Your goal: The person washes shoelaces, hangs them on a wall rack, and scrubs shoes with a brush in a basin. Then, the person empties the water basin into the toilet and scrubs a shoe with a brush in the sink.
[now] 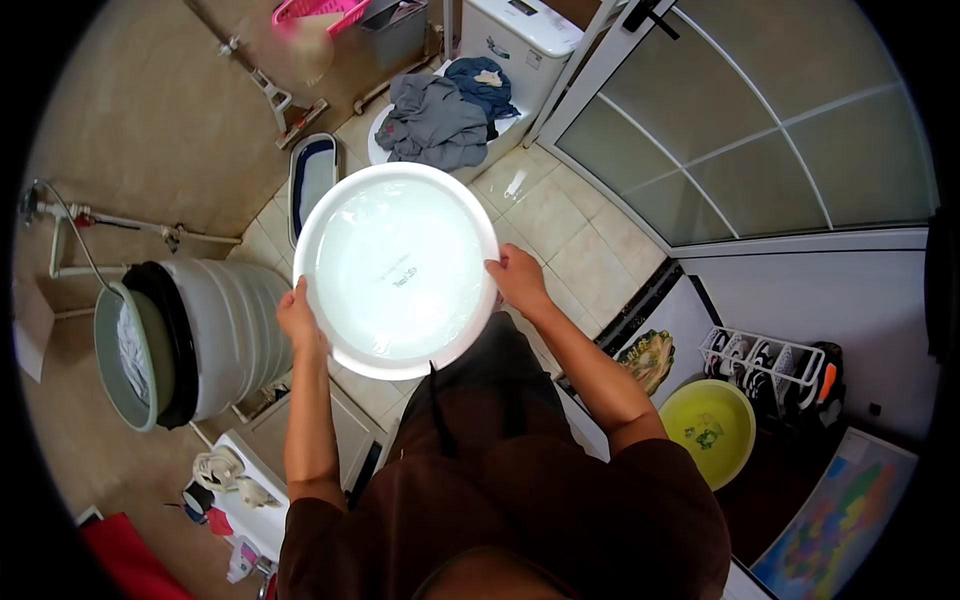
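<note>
I hold a large round white basin (pixel 395 265) level in front of me with both hands. My left hand (pixel 299 318) grips its left rim and my right hand (pixel 518 279) grips its right rim. The basin looks filled with clear water, with small dark print showing on its bottom. Beyond it, a pile of grey and blue clothes (pixel 445 118) lies on the closed lid of a white toilet (pixel 520 40).
A white bucket with a black liner (pixel 215 335) and a green bucket (pixel 130 365) stand at left. A yellow basin (pixel 712 425) and a shoe rack (pixel 765 365) sit at right. A glass sliding door (pixel 740 120) is at upper right, a pink basket (pixel 315 12) at the top.
</note>
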The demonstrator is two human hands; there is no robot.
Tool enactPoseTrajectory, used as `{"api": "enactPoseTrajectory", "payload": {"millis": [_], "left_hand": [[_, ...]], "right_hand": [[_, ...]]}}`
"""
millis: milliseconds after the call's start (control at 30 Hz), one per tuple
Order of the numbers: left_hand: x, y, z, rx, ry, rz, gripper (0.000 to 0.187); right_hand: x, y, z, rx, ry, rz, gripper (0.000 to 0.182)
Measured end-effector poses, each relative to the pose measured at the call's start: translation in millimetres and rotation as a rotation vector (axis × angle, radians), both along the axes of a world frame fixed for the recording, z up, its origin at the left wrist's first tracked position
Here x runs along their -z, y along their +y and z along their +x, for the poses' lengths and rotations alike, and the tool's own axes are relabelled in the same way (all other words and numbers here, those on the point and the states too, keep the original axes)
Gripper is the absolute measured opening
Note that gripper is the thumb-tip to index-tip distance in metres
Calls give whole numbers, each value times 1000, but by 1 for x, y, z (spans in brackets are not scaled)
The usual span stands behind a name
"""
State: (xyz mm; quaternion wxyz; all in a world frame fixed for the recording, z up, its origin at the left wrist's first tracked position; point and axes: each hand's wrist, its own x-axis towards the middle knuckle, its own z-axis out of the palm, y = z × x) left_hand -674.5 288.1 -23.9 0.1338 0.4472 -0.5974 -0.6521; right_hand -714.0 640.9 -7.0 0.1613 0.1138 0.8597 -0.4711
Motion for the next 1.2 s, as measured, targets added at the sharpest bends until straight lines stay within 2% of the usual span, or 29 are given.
{"api": "enactPoseTrajectory", "payload": {"millis": [133, 233, 333, 567, 733, 933, 1067, 1200], "left_hand": [[-1, 43, -63, 61, 21, -9, 23], [15, 69, -106, 90, 53, 4, 24], [25, 91, -140, 108, 20, -71, 26], [51, 134, -217, 89, 0, -45, 26], [28, 150, -279, 150, -17, -45, 26], [21, 150, -376, 243, 23, 4, 24], [11, 160, -442, 302, 99, 60, 27], [27, 157, -507, 359, 139, 11, 28]], "right_hand": [[12, 46, -34, 101, 9, -38, 24], [21, 77, -69, 37, 15, 40, 24], [32, 100, -99, 99, 4, -28, 23], [54, 148, -178, 100, -44, 19, 23], [33, 156, -222, 201, -130, -104, 19], [-3, 157, -291, 323, -84, -164, 18], [4, 164, -336, 358, -29, -170, 18], [14, 165, -382, 402, 87, -131, 19]]}}
